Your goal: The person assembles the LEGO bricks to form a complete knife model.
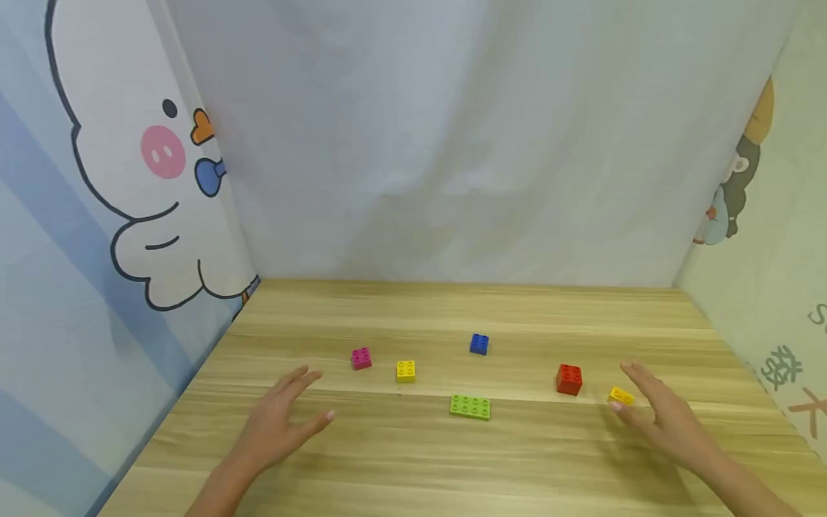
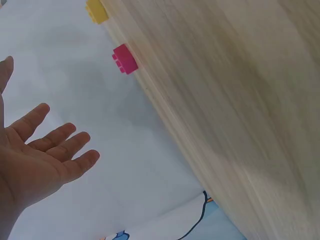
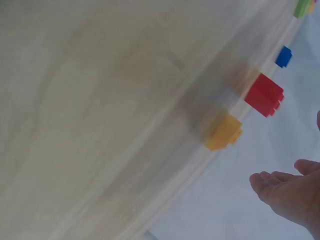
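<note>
My left hand (image 1: 276,422) hovers over the left part of the table, fingers spread and holding nothing. Nearest to it is a magenta building brick (image 1: 361,358), with a yellow square brick (image 1: 405,371) just right of that. On the other side, my right hand (image 1: 668,424) reaches in with thumb and fingers apart. Its thumb tip overlaps a small yellow-orange brick (image 1: 622,396) in the head view; the right wrist view shows that brick (image 3: 224,133) apart from the fingers. A red brick (image 1: 569,380) stands a little left of it.
Between the hands lie a long lime-green brick (image 1: 470,407) and, farther back, a blue brick (image 1: 479,344). The wooden table (image 1: 388,459) ends at a pale curtain (image 1: 452,143) behind. Printed cloth walls (image 1: 116,237) flank both sides.
</note>
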Tool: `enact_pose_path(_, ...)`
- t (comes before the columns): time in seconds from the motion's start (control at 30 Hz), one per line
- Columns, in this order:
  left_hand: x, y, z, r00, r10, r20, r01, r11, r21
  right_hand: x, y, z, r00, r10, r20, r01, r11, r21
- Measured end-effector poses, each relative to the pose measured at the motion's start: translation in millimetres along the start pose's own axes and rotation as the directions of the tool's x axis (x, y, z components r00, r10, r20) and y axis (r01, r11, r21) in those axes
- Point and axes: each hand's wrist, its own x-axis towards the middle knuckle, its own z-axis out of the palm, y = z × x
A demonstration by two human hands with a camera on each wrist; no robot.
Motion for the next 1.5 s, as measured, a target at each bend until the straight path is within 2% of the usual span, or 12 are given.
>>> enact_pose_path(0.07, 0.7, 2.6, 2.5, 1.000, -0.002, 0.010, 0.003, 0.998, -0.056, -2.7, -2.1, 3.9, 1.000, 0.015, -0.018, -0.015, 1.000, 0.001)
enact_pose_path(0.17, 2.5, 6.8, 7.8, 1.000, 0.006, -0.011, -0.008, 0.991, -0.130, -5.8, -4.5, 9.4, 0.998, 0.048, -0.044, -0.048, 0.999, 0.015)
enact_pose_path(0.3, 5.5, 11.8, 12.4, 0.999, -0.011, -0.044, 0.002, 0.978, -0.209, -4.5, -7.0, 14.5, 0.992, 0.121, -0.032, -0.118, 0.989, 0.086)
enact_pose_path(0.4, 7.3, 15.3, 14.2, 0.998, -0.062, -0.015, 0.055, 0.961, -0.272, -0.5, -8.8, 17.9, 0.986, 0.166, -0.006, -0.163, 0.974, 0.157)
enact_pose_path(0.57, 10.6, 22.3, 19.8, 0.983, -0.167, 0.080, 0.185, 0.904, -0.386, 4.4, -13.1, 22.4, 0.975, 0.220, 0.023, -0.219, 0.945, 0.242)
enact_pose_path(0.73, 16.6, 27.8, 24.9, 0.975, -0.202, 0.096, 0.224, 0.870, -0.438, 9.4, -17.9, 22.2, 0.954, 0.291, 0.067, -0.296, 0.893, 0.339)
enact_pose_path(0.87, 19.4, 29.5, 28.0, 0.972, -0.211, 0.107, 0.236, 0.843, -0.483, 14.7, -20.2, 22.6, 0.937, 0.332, 0.109, -0.344, 0.823, 0.451)
enact_pose_path(0.93, 19.9, 30.2, 29.4, 0.968, -0.219, 0.123, 0.251, 0.817, -0.520, 16.2, -20.1, 23.8, 0.932, 0.344, 0.118, -0.357, 0.804, 0.476)
enact_pose_path(1.1, 19.7, 30.4, 34.1, 0.946, -0.273, 0.175, 0.322, 0.731, -0.602, 18.8, -20.5, 25.9, 0.916, 0.383, 0.118, -0.386, 0.765, 0.516)
enact_pose_path(1.13, 20.1, 30.3, 35.5, 0.943, -0.280, 0.180, 0.330, 0.721, -0.609, 19.6, -20.5, 25.9, 0.914, 0.389, 0.118, -0.391, 0.760, 0.519)
enact_pose_path(1.23, 23.3, 31.1, 39.8, 0.941, -0.283, 0.185, 0.335, 0.704, -0.627, 23.4, -20.8, 25.7, 0.905, 0.408, 0.125, -0.405, 0.729, 0.552)
enact_pose_path(1.5, 32.7, 38.1, 50.5, 0.948, -0.220, 0.228, 0.317, 0.671, -0.670, 35.6, -16.9, 30.9, 0.892, 0.428, 0.142, -0.422, 0.679, 0.601)
